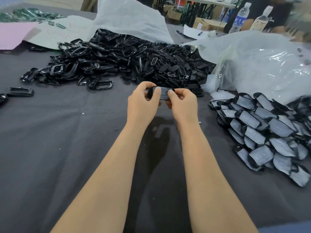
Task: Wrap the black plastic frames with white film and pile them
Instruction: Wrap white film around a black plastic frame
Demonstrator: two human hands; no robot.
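Pink sheet [11,34]: far to the left of the hands and well beyond them, flat on the counter [50,148], which is covered in dark grey cloth.
Lone frame [20,91]: well to the left of the hands, lying flat on the counter, apart from the heap.
Heap of bare frames [117,61]: beyond the hands and spreading to their left; black plastic frames lie loosely tangled, the nearest just past the fingertips.
White sack [129,19]: behind the heap, well beyond the hands, its mouth open towards the frames.
Left hand [143,101]: raised above the counter, fingers curled over the left end of the held frame, thumb pressed on its near face.
Held frame [162,97]: between the two hands and clear of the counter; white film [163,90] covers its middle, and black plastic shows at both ends.
Right hand [182,103]: touching the left one at the fingertips, thumb and curled fingers pinching the right end of the held frame.
Clear bag [260,68]: beyond and to the right of the hands, bulging with white contents that cannot be made out.
Pile of wrapped frames [272,132]: to the right of the hands, in front of the clear bag; film-covered frames overlap in rows.
Water bottle [240,17]: far beyond the hands to the right, upright and blurred.
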